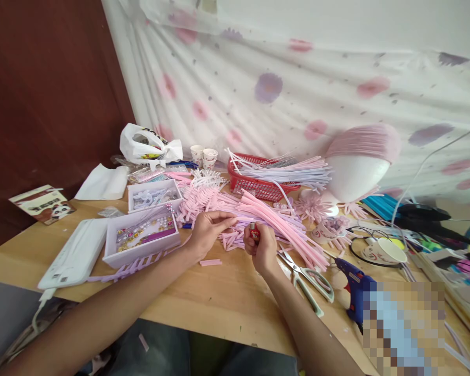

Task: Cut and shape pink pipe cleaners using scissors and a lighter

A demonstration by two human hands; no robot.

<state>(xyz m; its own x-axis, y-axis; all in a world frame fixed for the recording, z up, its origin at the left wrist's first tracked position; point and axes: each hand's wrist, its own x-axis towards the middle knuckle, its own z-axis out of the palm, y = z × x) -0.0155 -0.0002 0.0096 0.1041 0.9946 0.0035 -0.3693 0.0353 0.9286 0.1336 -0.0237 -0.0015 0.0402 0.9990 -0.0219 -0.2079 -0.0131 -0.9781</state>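
In the middle of the table, my right hand (pixel 264 250) is closed around a red lighter (pixel 254 232) with a metal top; no flame can be made out. My left hand (pixel 206 235) faces it, thumb and fingers pinched together close to the lighter's top. Whatever is between those fingertips blends into the pink and lilac behind. Beyond both hands lies a pile of pink pipe cleaners (pixel 285 224), long straight ones over many short bent pieces (pixel 199 201). Scissors (pixel 303 277) with pale green handles lie partly open beside my right wrist. Two short pink pieces (pixel 210 262) rest nearer me.
A red basket (pixel 250 185) holds pale pipe cleaners. White boxes (pixel 141 256) of beads and a white power bank (pixel 76 253) stand left. Right are a blue glue gun (pixel 354 287), a paper cup (pixel 384 253) and a white head form (pixel 356 169). The table's front edge (pixel 219 331) runs below my forearms.
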